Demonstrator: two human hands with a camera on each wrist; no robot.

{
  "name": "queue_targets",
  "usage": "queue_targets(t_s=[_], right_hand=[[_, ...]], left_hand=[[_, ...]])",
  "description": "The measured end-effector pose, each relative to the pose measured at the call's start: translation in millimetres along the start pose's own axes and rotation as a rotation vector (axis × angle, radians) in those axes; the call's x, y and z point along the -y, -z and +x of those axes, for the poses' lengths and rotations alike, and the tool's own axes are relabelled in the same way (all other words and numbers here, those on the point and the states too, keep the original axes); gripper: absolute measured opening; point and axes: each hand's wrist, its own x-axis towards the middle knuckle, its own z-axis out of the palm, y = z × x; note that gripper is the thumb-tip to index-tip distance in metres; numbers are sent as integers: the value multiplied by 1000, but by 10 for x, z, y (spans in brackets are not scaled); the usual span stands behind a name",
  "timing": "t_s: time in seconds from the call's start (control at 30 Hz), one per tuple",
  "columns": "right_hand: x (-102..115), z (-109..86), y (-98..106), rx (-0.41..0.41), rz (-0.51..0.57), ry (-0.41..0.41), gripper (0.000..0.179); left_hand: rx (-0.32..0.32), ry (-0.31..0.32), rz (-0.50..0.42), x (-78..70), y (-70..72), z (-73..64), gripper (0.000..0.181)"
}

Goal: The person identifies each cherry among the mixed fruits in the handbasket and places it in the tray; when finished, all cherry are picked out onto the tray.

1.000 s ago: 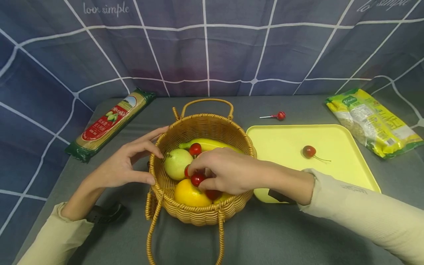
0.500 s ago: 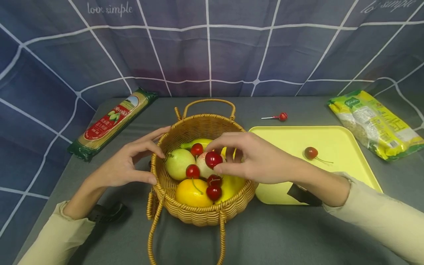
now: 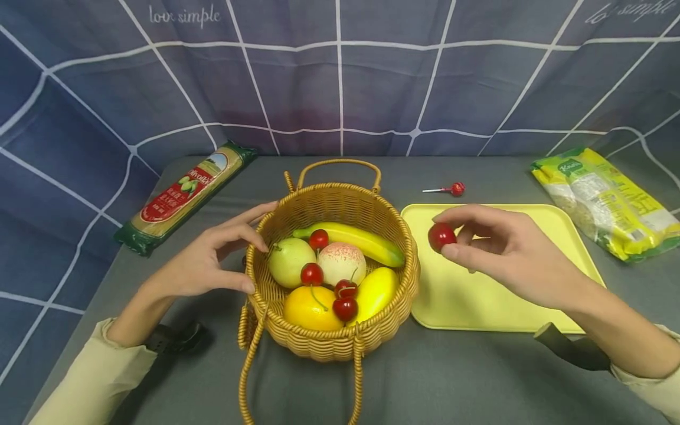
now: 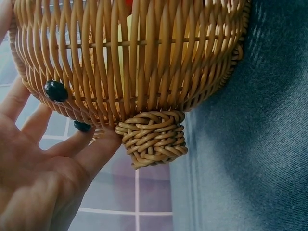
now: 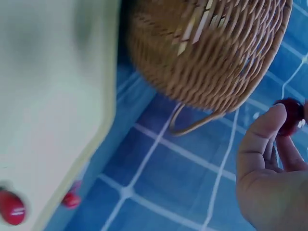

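In the head view my right hand (image 3: pixel 510 251) pinches a dark red cherry (image 3: pixel 441 236) between thumb and fingers, above the left part of the yellow tray (image 3: pixel 510 313). The right wrist view shows the same cherry (image 5: pixel 290 117) at the fingertips. My left hand (image 3: pixel 204 260) rests against the left rim of the wicker basket (image 3: pixel 329 348), its fingers spread along the side. Inside the basket lie a green pear (image 3: pixel 291 262), a peach (image 3: pixel 342 268), a banana (image 3: pixel 366 242), a yellow mango (image 3: pixel 376 293), an orange-yellow fruit (image 3: pixel 310 310) and several cherries (image 3: pixel 311 274).
Another cherry (image 5: pixel 12 207) lies on the tray, hidden by my hand in the head view. Behind the tray is a red lollipop (image 3: pixel 457 189). A pasta packet (image 3: pixel 186 198) lies at the left, a yellow-green food bag (image 3: pixel 605 203) at the right. A checked cloth hangs behind.
My right hand has lifted a cherry out of the basket and carried it right, over the tray. The left hand keeps its place on the basket rim.
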Motion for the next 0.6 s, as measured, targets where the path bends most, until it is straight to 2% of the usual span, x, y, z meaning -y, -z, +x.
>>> queue_targets(t_s=[0.17,0.27,0.43,0.6], right_hand=[[-324,-250,113,-36,-70,-166,33],[-517,-391,144,-27,-122,-227,34],[-830,-575,209,-20,-219,-237,36],[-1075,-690,254,-50,-336,-184,34]], left_hand=[[2,0,-13,0,-1,-3,49],[5,4,-11,-3,0,-4,49],[16,43,-13,-8,10,-6,46],[29,49,-9,1,18,-8,42]])
